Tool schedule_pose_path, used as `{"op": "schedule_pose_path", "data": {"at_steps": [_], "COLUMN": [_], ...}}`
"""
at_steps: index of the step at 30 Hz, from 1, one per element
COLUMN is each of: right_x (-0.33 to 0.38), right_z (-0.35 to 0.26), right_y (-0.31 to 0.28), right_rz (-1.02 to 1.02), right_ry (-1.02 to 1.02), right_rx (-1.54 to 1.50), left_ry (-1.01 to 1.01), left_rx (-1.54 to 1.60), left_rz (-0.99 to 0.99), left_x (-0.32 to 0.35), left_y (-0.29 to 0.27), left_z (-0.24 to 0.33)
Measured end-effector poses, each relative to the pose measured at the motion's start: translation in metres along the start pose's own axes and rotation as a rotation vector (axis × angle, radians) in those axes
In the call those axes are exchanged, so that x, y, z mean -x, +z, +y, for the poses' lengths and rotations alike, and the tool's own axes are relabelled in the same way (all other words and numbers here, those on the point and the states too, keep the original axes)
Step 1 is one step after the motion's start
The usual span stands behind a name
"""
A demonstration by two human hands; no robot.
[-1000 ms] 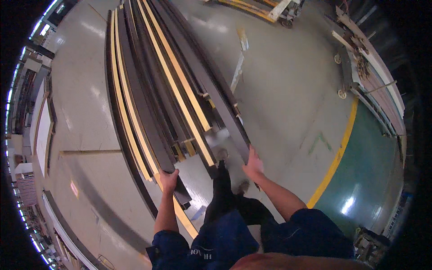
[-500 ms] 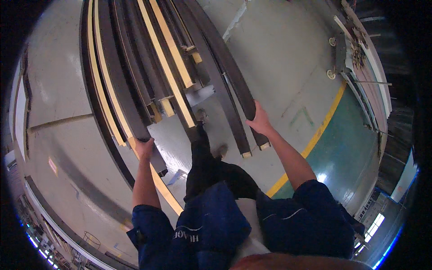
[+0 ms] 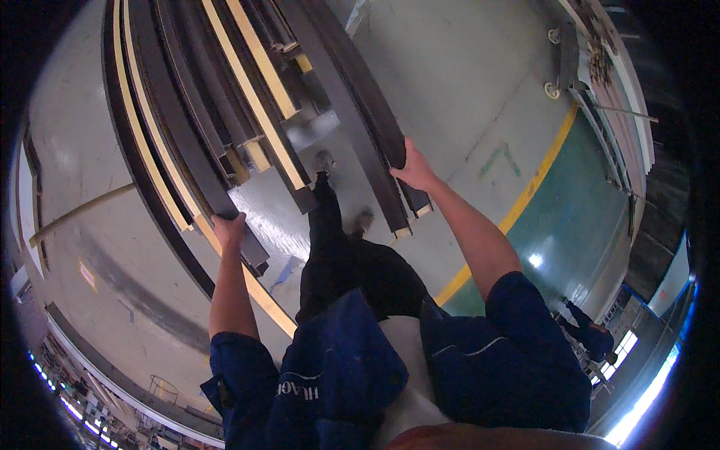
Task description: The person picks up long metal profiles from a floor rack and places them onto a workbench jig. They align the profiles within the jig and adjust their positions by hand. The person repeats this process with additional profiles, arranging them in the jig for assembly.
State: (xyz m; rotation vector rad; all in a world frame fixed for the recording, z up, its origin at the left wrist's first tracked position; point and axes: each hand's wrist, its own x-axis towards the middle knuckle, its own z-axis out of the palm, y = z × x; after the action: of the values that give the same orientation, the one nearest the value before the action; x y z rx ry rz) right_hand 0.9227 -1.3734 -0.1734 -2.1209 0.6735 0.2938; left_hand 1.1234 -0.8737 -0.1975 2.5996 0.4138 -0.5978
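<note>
Long dark brown strips with pale wood edges lie side by side in front of me, running away toward the top. My left hand (image 3: 229, 230) is closed around a dark strip (image 3: 196, 174) near its near end, beside a pale wood strip (image 3: 264, 300) that reaches back toward my body. At the right of the group, my right hand (image 3: 414, 169) grips the outermost dark strip (image 3: 375, 112) at its outer edge; its fingers are partly hidden. Close against that strip is another dark strip (image 3: 358, 142), its pale end toward me. Between my hands, several shorter pale-edged pieces (image 3: 259, 112) end at staggered lengths.
A wheeled cart (image 3: 570, 60) with stacked panels stands at the right. A yellow line (image 3: 536, 191) divides the grey floor (image 3: 457, 82) from a green area (image 3: 574, 217). Another person (image 3: 589, 334) is at the lower right. A bar (image 3: 82, 214) lies at the left.
My right hand has brought the outermost strip leftward, narrowing the gap to its neighbour. The strips and both hands sit higher and further left in view. Another person has come into sight.
</note>
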Motion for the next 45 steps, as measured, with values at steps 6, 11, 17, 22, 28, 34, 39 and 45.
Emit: {"op": "schedule_pose_path", "data": {"at_steps": [6,11,17,22,28,34,39,45], "right_x": [-0.005,-0.003,0.023,0.062,0.081,0.093,0.104,0.098], "right_z": [0.009,0.008,0.005,-0.010,-0.012,0.002,0.001,0.011], "right_y": [0.004,0.008,0.016,0.014,0.010,0.017,0.012,0.001], "right_rz": [-0.051,-0.018,0.081,0.174,0.135,0.171,0.105,-0.035], "right_ry": [-0.123,-0.051,0.072,0.089,0.187,0.163,0.273,0.223], "right_rx": [-0.141,-0.156,-0.122,-0.018,0.055,-0.013,0.006,-0.217], "left_ry": [0.101,0.150,0.226,0.199,0.417,0.457,0.438,0.415], "left_rx": [-0.055,-0.105,-0.150,-0.235,-0.242,-0.439,-0.442,-0.371], "left_rz": [0.029,0.080,0.231,0.193,0.303,0.379,0.361,0.352], "left_x": [0.005,0.010,0.029,0.042,0.049,0.053,0.058,0.061], "left_y": [0.006,0.015,0.021,0.021,0.027,0.038,0.039,0.036], "left_z": [-0.002,-0.009,-0.005,-0.005,-0.011,-0.024,-0.029,-0.023]}}
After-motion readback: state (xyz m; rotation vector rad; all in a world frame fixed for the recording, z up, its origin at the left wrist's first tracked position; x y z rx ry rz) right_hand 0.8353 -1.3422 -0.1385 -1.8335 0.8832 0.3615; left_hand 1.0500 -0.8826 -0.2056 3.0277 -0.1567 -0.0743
